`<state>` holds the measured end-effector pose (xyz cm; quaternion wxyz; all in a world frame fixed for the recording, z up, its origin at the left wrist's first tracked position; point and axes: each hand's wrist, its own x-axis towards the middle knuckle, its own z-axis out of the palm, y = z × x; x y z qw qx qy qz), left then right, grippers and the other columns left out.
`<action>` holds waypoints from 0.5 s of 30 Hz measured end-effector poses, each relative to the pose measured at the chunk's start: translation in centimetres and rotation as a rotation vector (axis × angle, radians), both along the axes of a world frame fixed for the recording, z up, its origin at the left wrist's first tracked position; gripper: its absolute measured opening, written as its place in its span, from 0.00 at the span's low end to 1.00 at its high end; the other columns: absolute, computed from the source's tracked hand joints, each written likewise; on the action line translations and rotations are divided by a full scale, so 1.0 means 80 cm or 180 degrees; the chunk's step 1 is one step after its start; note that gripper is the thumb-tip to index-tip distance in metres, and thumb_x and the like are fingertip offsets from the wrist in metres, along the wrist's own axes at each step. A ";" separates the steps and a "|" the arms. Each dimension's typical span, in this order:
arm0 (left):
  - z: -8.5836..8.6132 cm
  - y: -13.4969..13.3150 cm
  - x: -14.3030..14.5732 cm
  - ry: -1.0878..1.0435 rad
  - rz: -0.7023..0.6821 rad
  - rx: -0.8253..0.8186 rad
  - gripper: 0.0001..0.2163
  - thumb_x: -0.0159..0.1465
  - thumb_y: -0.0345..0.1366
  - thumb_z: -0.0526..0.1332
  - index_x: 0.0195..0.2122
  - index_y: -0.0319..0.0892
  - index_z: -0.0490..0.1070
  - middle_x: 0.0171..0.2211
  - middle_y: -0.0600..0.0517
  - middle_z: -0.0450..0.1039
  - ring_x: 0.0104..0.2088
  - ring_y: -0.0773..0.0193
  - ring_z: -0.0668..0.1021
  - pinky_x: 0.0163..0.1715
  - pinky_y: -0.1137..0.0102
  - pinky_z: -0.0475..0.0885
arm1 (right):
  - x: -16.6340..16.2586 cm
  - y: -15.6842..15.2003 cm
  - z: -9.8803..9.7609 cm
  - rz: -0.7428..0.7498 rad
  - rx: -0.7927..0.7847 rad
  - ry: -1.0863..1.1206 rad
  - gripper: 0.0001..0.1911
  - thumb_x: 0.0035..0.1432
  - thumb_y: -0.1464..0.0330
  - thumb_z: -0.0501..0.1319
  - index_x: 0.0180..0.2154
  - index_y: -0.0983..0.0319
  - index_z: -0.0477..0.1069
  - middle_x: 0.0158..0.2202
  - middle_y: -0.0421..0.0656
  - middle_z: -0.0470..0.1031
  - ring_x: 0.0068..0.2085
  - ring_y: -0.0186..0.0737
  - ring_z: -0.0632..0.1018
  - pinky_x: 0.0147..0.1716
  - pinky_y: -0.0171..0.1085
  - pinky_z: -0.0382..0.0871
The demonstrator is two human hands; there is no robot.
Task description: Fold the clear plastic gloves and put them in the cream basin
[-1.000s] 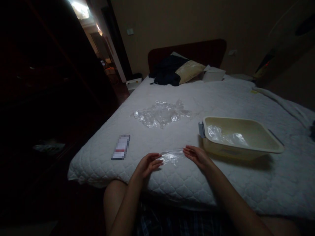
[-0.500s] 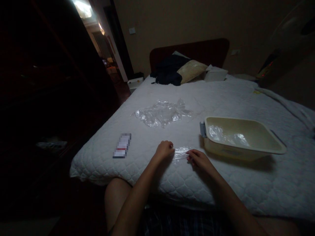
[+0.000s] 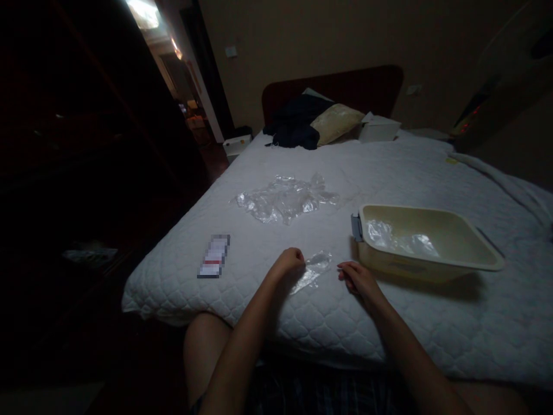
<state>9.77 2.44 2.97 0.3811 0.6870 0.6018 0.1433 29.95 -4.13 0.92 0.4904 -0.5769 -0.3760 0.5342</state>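
Note:
My left hand is closed in a pinch on one end of a small clear plastic bag, which lies crumpled on the white quilted mattress. My right hand rests just to the right of the bag with its fingers curled and loose, apart from the plastic. A cream plastic basin with more clear plastic inside stands right of my right hand.
A pile of several clear plastic bags lies further up the bed. A small flat packet sits to the left near the mattress edge. Dark clothes, a pillow and a white box are at the headboard.
The bag was stretched flat between both hands, then folded together. Now my right hand has let go and drawn right, while my left hand keeps the bag's end.

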 end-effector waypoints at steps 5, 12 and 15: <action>-0.012 0.005 -0.024 -0.0172 0.0693 0.0376 0.05 0.47 0.26 0.57 0.27 0.38 0.65 0.21 0.56 0.64 0.22 0.71 0.68 0.20 0.78 0.59 | -0.001 0.001 0.003 -0.0016 -0.0025 -0.0038 0.16 0.43 0.58 0.60 0.29 0.64 0.67 0.19 0.37 0.68 0.13 0.24 0.59 0.09 0.26 0.46; -0.011 -0.028 -0.051 -0.0015 0.1073 0.0910 0.03 0.54 0.32 0.56 0.28 0.40 0.67 0.22 0.54 0.66 0.25 0.68 0.70 0.25 0.75 0.62 | -0.007 0.008 -0.010 -0.0030 0.0226 -0.0598 0.17 0.45 0.56 0.58 0.30 0.64 0.68 0.19 0.39 0.69 0.15 0.29 0.65 0.12 0.29 0.55; -0.004 -0.046 -0.068 0.0446 0.0826 0.1520 0.08 0.57 0.33 0.54 0.37 0.41 0.69 0.32 0.51 0.69 0.31 0.66 0.72 0.31 0.72 0.65 | -0.018 0.008 -0.004 0.0028 0.0764 -0.1266 0.16 0.47 0.57 0.57 0.31 0.64 0.70 0.23 0.42 0.72 0.22 0.35 0.71 0.20 0.33 0.63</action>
